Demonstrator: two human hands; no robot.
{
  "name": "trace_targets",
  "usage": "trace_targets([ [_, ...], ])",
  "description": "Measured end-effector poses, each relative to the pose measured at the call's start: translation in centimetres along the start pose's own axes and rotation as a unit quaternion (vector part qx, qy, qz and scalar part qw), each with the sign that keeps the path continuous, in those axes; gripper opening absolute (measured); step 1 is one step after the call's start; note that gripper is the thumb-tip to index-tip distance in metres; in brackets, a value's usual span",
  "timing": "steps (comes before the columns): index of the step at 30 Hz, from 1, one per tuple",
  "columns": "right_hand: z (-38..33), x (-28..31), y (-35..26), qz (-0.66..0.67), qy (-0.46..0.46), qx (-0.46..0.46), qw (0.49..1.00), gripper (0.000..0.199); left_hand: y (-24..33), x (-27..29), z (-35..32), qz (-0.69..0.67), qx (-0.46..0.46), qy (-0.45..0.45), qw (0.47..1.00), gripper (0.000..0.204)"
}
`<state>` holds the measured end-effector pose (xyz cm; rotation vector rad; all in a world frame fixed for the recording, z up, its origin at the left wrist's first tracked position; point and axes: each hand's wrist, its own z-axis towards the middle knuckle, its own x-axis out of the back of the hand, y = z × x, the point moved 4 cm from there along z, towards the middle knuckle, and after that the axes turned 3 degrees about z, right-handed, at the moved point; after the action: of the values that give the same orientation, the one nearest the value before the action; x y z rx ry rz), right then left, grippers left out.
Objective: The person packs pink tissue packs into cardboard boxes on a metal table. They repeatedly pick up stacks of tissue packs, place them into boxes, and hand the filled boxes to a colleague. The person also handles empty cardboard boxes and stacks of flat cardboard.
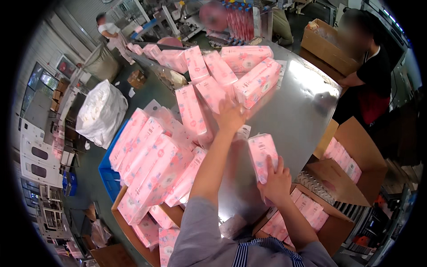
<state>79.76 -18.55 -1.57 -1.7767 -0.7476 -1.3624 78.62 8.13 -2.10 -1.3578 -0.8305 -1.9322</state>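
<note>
On a shiny metal table (pixel 296 111), my right hand (pixel 276 184) grips the near end of a pink tissue pack (pixel 261 149), which stands apart from the others. Farther up, my left hand (pixel 231 117) has its fingers spread against the near end of another pink pack (pixel 210 92). Beside that hand lies a tilted pack (pixel 257 84) on the right, and a long pack (pixel 190 109) on the left. Several more packs are bunched at the table's far end, among them an upright-lying one (pixel 195 64).
A heap of pink packs (pixel 151 155) rises at the left over a cardboard box and a blue crate (pixel 106 167). At the lower right, an open carton (pixel 336 222) holds packs, beside another open carton (pixel 367 169). A co-worker (pixel 371 71) is at the right; another person (pixel 111 33) stands far left.
</note>
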Motion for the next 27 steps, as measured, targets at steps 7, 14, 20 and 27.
trace_targets([
  [7,8.3,-3.3,6.6,0.384,0.037,-0.094,0.918,0.083,-0.4,0.4,-13.1,-0.342,-0.087,-0.055,0.934,0.033],
  [14,5.7,-2.6,7.6,0.732,-0.061,-0.079,0.674,0.076,-1.2,-3.2,-19.4,-0.581,0.132,-0.178,0.783,0.052],
  [20,-14.8,7.5,13.2,0.598,0.089,-0.027,0.796,0.092,9.8,9.1,-24.5,-0.693,-0.083,-0.327,0.637,0.056],
  [27,-44.4,-0.7,24.3,0.614,0.241,-0.342,0.669,0.087,27.0,2.7,-45.4,-0.463,-0.009,-0.789,0.404,0.076],
])
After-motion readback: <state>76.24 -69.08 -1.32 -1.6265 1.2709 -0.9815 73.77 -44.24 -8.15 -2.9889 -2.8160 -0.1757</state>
